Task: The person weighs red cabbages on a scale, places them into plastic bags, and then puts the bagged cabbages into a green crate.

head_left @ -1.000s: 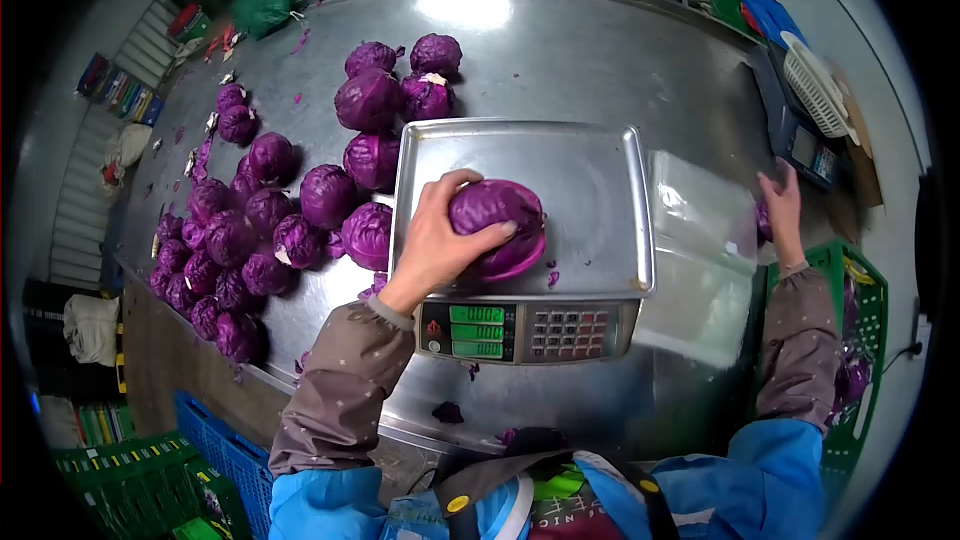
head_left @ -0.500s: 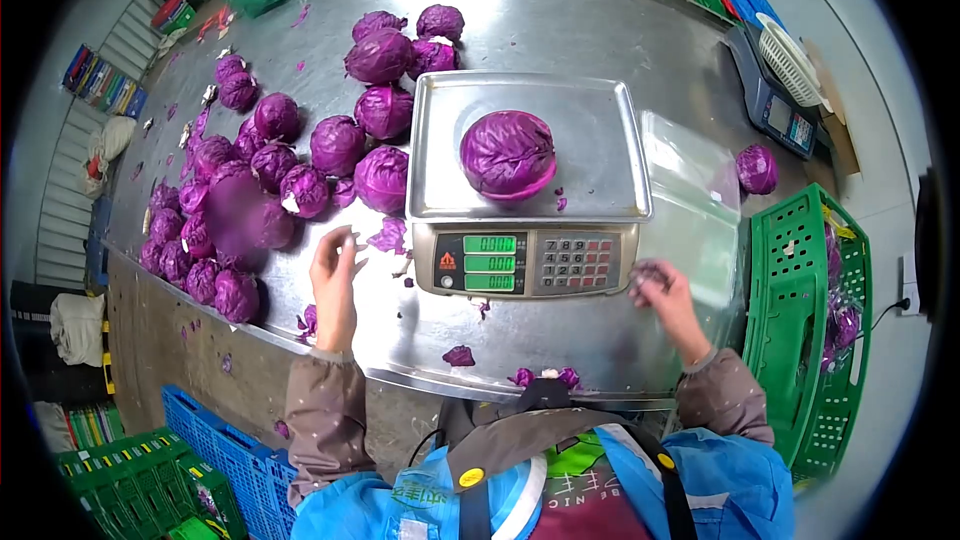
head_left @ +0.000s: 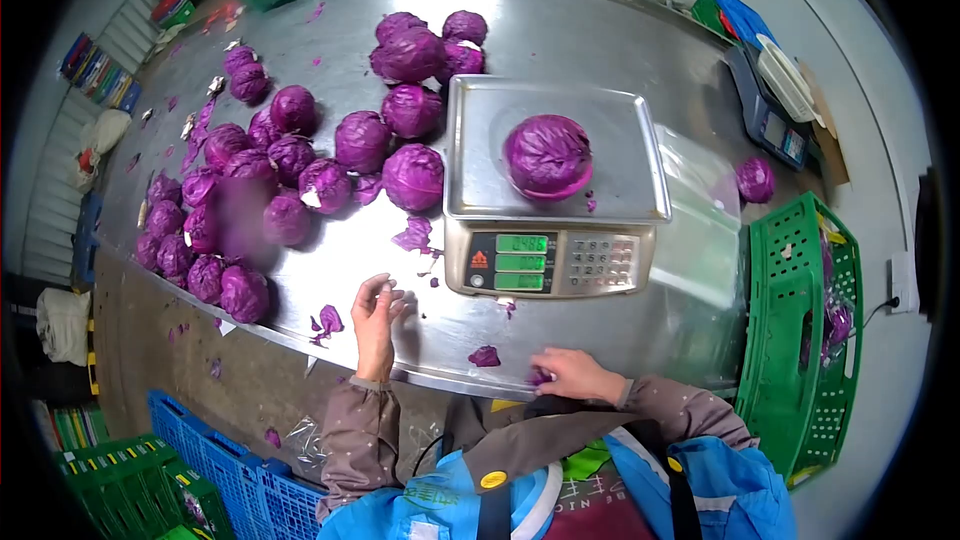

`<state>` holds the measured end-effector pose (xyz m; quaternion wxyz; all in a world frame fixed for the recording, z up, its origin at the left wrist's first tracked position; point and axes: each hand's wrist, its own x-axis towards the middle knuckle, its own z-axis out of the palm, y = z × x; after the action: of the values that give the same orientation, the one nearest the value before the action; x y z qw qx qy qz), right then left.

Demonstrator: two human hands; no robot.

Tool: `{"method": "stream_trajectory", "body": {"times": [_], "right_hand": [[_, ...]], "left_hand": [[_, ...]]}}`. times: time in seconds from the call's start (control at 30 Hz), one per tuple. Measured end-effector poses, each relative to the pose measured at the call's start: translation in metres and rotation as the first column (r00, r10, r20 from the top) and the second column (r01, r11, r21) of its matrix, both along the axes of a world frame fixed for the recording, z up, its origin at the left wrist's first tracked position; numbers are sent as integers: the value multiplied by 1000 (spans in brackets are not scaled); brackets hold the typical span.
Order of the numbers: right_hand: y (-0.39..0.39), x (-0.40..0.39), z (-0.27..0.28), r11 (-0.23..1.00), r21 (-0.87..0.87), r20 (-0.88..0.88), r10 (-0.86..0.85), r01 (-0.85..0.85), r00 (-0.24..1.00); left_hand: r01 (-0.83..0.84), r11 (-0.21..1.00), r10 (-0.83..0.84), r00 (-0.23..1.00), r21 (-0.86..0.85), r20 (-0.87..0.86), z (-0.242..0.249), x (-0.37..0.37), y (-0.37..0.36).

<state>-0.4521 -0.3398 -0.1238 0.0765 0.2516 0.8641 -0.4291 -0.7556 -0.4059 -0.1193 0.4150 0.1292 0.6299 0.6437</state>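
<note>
A red cabbage (head_left: pixel 548 156) sits on the metal pan of the digital scale (head_left: pixel 460 175), whose green display (head_left: pixel 521 243) is lit. To the lower left of the scale is my left hand (head_left: pixel 376 335), raised above the table edge. Its fingers are curled close to the thumb; whatever may be pinched there is too small to name. My right hand (head_left: pixel 580 376) reaches down at the table's front edge, fingers closed around a purple cabbage leaf scrap (head_left: pixel 540 377). Another leaf scrap (head_left: pixel 485 356) lies just beyond it.
Many red cabbages (head_left: pixel 362 142) are heaped left of the scale on the steel table (head_left: pixel 590 40). Clear plastic bags (head_left: pixel 697 240) lie right of it. A green crate (head_left: pixel 775 340) stands at the right edge, near a lone cabbage (head_left: pixel 755 180) and a second scale (head_left: pixel 770 120).
My right hand has come from beside the scale's right corner down and left to the leaf scraps at the front edge. The top display reading has changed from zero. The view has shifted slightly.
</note>
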Motion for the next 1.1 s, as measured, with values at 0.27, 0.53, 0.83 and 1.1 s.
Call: {"method": "stream_trajectory", "body": {"times": [0.27,0.53,0.83,1.1], "right_hand": [[15,-39,18,689,-521,59,-560,504,827],[14,-53,24,708,-461,11,-598,534,802],[16,-69,61,538,-713,-140,-738,450,661],[-10,0,57,259,-890,-243,-966,374,91]], "left_hand": [[57,998,-63,964,-31,-259,12,-42,103],[23,975,-86,957,222,277,-7,-59,144],[84,819,-542,440,568,716,13,-21,43],[751,538,-840,517,384,166,35,132,21]]}}
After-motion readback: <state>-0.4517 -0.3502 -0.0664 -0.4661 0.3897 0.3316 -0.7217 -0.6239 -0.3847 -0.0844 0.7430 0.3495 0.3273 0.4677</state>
